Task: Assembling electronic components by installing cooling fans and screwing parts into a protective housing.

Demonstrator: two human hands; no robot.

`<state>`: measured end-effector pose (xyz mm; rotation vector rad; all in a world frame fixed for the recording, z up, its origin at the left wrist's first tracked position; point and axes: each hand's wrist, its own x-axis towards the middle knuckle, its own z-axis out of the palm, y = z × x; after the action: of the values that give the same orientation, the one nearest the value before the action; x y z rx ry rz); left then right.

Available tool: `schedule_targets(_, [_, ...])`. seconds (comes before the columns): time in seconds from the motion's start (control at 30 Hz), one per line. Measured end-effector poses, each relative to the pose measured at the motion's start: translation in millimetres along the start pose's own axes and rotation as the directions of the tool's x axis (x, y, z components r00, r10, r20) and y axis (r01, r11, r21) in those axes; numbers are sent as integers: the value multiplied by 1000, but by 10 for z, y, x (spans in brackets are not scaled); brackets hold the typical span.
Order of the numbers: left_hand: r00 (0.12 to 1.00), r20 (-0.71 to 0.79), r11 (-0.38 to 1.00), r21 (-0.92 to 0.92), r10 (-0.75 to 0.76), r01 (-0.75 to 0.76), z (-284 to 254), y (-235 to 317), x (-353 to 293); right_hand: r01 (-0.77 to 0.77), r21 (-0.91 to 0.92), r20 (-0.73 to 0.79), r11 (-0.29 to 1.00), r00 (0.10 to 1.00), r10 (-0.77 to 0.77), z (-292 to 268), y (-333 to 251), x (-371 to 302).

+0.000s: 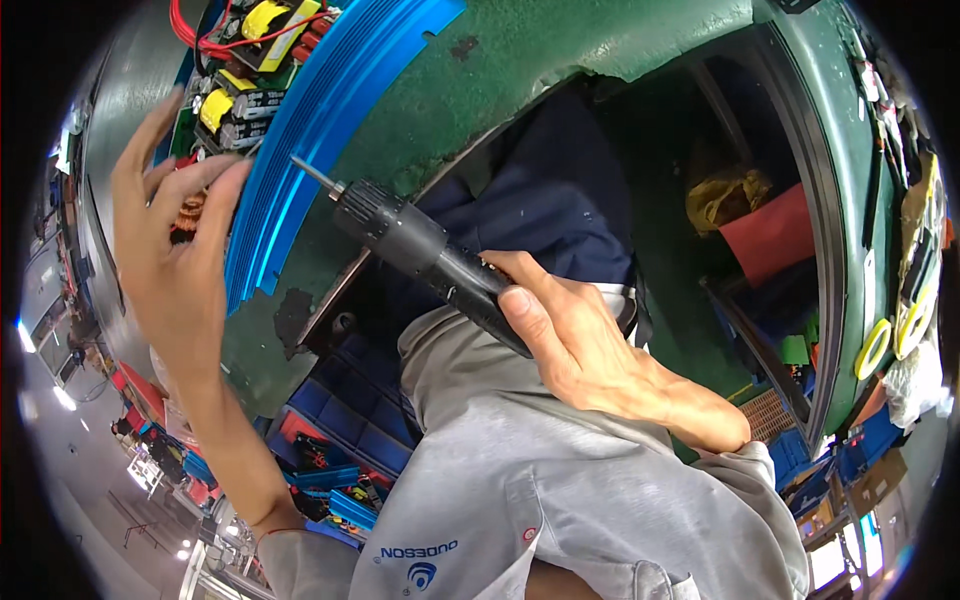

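Note:
My right hand (590,345) is wrapped round the rear of a black electric screwdriver (420,240). Its thin metal bit points up and left, overlapping the ribbed face of a long blue metal heatsink profile (310,130); I cannot tell if it touches. On the profile's far left side sits a circuit board with yellow-wrapped transformers (215,108) and black capacitors (250,117). My left hand (175,225) reaches over this assembly. Its thumb and a finger meet in a pinch by the profile's edge, on something too small to make out; another finger stretches upward. A copper coil (190,212) shows partly behind that hand.
The assembly lies on a worn green bench (480,75) with chipped edges. Red wires (205,42) loop at its top. Below left, a blue bin (345,400) stands near several blue-cased parts. A dark frame (815,200) borders the right, with yellow tape rolls (873,348) beyond.

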<state>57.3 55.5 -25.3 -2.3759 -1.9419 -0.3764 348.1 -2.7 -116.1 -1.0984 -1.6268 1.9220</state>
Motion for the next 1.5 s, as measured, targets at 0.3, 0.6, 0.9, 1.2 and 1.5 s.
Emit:
schedule_targets(0.3, [991,75,937,-325,-109,128,76,-80,31,-441,368,327,819,886,330,-138,-178,18])
schedule_targets(0.6, [994,99,919,-385,-51,85,7,-146,14,-637,526,504,563,767,397,-137,3,13])
schedule_targets(0.9, [962,273,904,-415,21,99,-117,-224,96,-666,560,530,493,745,405,-138,-86,29])
schedule_targets(1.2, [941,336,879,-435,-44,196,-149,-38,-23,-540,409,371,735,835,407,-82,-163,40])
schedule_targets(1.5, [988,101,940,-331,118,-78,38,-144,-88,-574,563,349,595,817,458,-117,-144,139])
